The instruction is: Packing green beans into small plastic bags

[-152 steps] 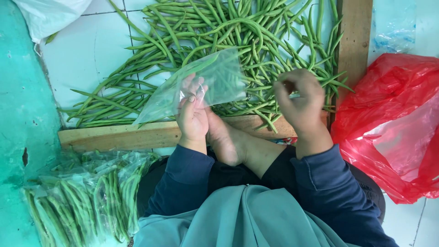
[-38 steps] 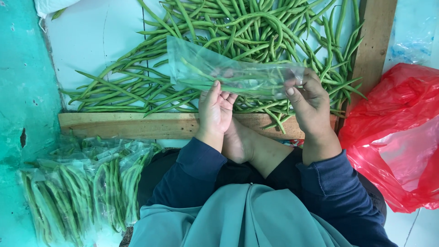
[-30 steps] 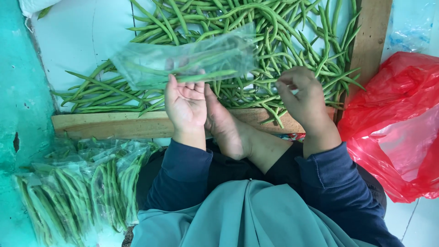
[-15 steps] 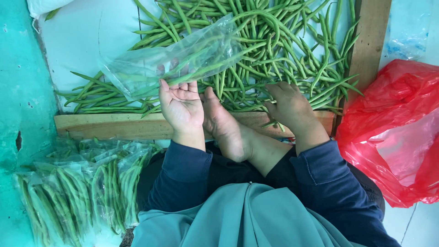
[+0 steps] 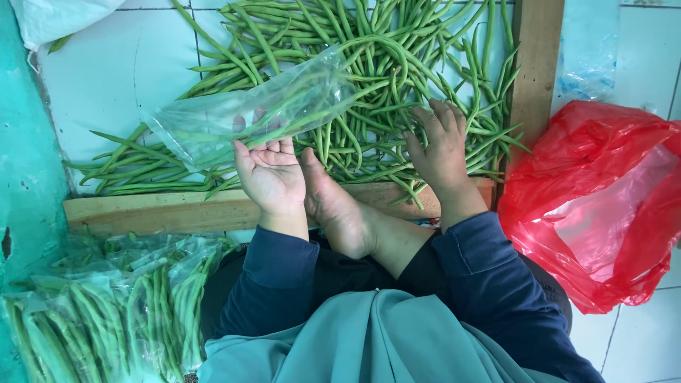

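Left hand [image 5: 269, 177] grips the clear plastic bag [image 5: 248, 117] (few beans inside); right hand [image 5: 441, 145] rests spread on loose green beans [image 5: 383, 64].

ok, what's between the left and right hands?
Head view: a bare foot beside the left hand, then loose green beans up to the right hand.

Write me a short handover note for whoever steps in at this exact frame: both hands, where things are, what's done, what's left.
Left hand: holds a clear plastic bag, a few green beans inside.
Right hand: empty, palm down on the loose green beans on the white tiled floor.
Done: filled bean bags lie stacked near the left knee, beside the wooden board.
Left: the bag in hand is mostly empty; a big loose pile remains.
Red plastic bag lies to the right.
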